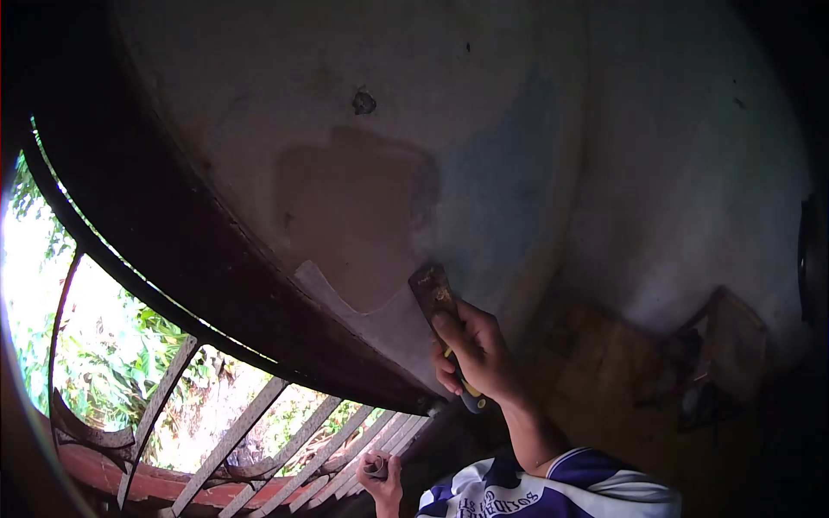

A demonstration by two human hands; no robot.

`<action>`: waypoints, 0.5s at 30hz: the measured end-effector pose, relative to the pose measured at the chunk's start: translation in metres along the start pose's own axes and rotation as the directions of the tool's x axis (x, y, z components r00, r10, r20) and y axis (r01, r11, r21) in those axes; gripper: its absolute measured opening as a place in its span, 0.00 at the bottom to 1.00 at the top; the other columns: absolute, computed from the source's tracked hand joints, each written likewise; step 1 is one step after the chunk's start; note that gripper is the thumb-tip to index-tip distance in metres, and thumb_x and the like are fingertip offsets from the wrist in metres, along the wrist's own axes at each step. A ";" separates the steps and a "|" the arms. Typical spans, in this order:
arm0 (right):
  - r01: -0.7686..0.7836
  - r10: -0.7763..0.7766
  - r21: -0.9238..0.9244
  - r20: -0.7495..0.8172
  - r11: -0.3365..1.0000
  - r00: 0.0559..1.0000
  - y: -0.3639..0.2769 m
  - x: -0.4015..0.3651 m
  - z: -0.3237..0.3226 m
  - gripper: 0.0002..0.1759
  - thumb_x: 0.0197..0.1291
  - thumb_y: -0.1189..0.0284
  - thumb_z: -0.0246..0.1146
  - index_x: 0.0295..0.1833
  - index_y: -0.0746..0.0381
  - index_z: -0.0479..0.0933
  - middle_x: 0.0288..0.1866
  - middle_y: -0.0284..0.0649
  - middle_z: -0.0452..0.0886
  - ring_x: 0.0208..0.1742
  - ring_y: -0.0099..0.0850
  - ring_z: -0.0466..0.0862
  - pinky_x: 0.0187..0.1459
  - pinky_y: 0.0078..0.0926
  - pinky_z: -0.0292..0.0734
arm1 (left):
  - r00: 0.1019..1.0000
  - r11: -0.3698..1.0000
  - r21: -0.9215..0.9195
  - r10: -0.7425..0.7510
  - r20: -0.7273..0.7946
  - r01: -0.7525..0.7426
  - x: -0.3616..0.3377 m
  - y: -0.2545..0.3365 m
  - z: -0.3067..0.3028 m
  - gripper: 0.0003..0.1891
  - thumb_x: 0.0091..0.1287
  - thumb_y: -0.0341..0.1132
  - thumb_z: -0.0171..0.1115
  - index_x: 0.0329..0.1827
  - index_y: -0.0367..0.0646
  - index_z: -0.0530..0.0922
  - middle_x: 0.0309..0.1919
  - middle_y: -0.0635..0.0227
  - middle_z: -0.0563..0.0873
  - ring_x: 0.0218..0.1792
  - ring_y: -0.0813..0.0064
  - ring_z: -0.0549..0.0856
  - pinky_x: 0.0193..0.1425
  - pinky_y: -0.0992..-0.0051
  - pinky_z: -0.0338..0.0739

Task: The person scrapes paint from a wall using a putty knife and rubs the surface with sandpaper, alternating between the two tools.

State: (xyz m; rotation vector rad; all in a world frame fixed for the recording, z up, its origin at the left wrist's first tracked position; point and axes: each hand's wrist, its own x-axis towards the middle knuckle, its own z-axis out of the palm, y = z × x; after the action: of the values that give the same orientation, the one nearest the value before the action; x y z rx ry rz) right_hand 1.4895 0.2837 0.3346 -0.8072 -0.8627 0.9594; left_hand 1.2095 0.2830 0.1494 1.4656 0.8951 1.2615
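Note:
My right hand (473, 345) is closed around the dark and yellow handle of a putty knife (434, 298). The worn, stained blade points up and lies at or just off the wall (484, 216); contact cannot be told. Just left of the blade is a brownish patch (354, 233) on the wall, with a pale, ragged edge (332, 289) along its bottom. Low in the view, near the window bars, my left hand (382, 485) is closed around a small, dark, rounded object (376, 468) whose kind I cannot make out.
A dark window frame (199, 224) curves along the left, with metal bars (229, 449) and bright foliage (112, 354) behind. A small hole (363, 102) marks the upper wall. At the lower right, a box-like object (730, 345) stands in shadow.

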 end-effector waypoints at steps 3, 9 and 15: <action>-0.026 0.027 0.011 -0.013 1.000 1.000 -0.003 -0.003 0.003 0.14 0.80 0.63 0.50 0.42 0.62 0.67 0.17 0.31 0.66 0.12 0.19 0.68 0.13 0.21 0.62 | 0.999 1.000 -0.011 -0.015 0.033 0.016 0.003 -0.003 0.000 0.19 0.63 0.23 0.68 0.29 0.46 0.62 0.22 0.67 0.77 0.20 0.82 0.75 0.23 0.82 0.69; -0.093 0.092 0.084 0.018 0.992 0.996 -0.007 -0.002 0.003 0.15 0.80 0.61 0.51 0.42 0.61 0.67 0.18 0.31 0.66 0.12 0.19 0.67 0.13 0.21 0.62 | 0.999 0.997 -0.079 0.006 0.038 -0.003 0.013 -0.009 0.013 0.19 0.63 0.22 0.67 0.29 0.47 0.62 0.22 0.67 0.77 0.18 0.82 0.75 0.21 0.82 0.69; -0.058 0.055 0.100 0.029 0.993 0.998 -0.016 0.007 0.007 0.16 0.80 0.60 0.50 0.42 0.61 0.67 0.17 0.32 0.67 0.11 0.19 0.69 0.12 0.21 0.61 | 0.992 0.992 -0.092 -0.073 0.103 0.083 0.016 -0.001 0.025 0.17 0.65 0.24 0.66 0.31 0.46 0.63 0.24 0.67 0.78 0.22 0.81 0.77 0.25 0.82 0.70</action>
State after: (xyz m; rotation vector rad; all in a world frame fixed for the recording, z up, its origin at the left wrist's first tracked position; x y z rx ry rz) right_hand 1.4908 0.2855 0.3537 -0.7368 -0.8104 1.0569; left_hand 1.2367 0.2933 0.1533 1.3919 0.8062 1.1484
